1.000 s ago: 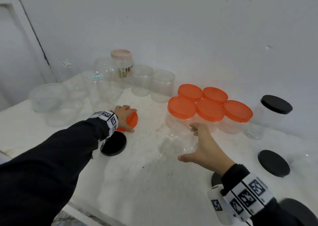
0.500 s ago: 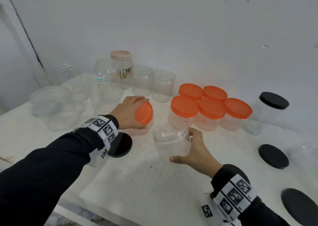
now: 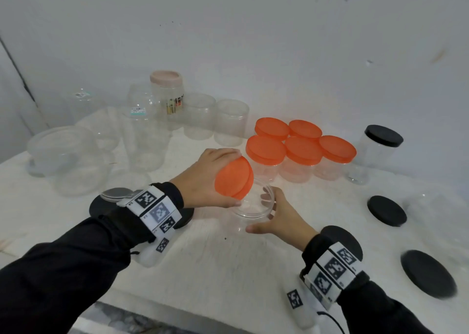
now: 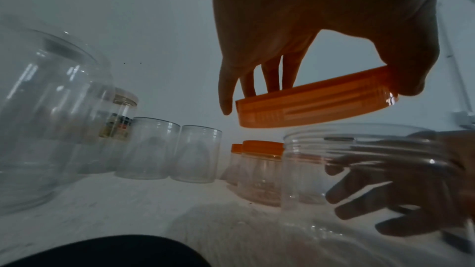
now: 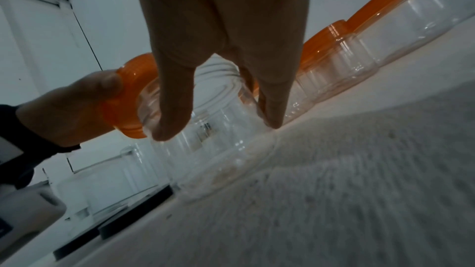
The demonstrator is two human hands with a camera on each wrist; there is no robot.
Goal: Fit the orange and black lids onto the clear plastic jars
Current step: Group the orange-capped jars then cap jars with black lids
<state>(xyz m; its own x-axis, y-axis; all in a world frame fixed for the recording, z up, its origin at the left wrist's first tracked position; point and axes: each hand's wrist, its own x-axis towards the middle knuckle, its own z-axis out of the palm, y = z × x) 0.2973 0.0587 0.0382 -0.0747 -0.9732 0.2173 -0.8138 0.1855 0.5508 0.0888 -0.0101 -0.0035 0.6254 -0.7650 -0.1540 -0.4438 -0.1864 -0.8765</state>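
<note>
- the clear jar [image 3: 255,208] is hard to trace from the head view; its base fades into the white table [image 3: 228,270].
- the left hand [image 3: 206,175] grips an orange lid [image 3: 233,176], tilted just above the jar's open threaded mouth, not seated.
- the right hand [image 3: 280,219] wraps around the jar, which stands mid-table.
- behind it stand five orange-capped jars [image 3: 300,153]; loose black lids [image 3: 387,210] lie to the right, with a white wall [image 3: 253,41] behind.

Soft even daylight overhead; wrist views dim, backlit, edge-blurred.
</note>
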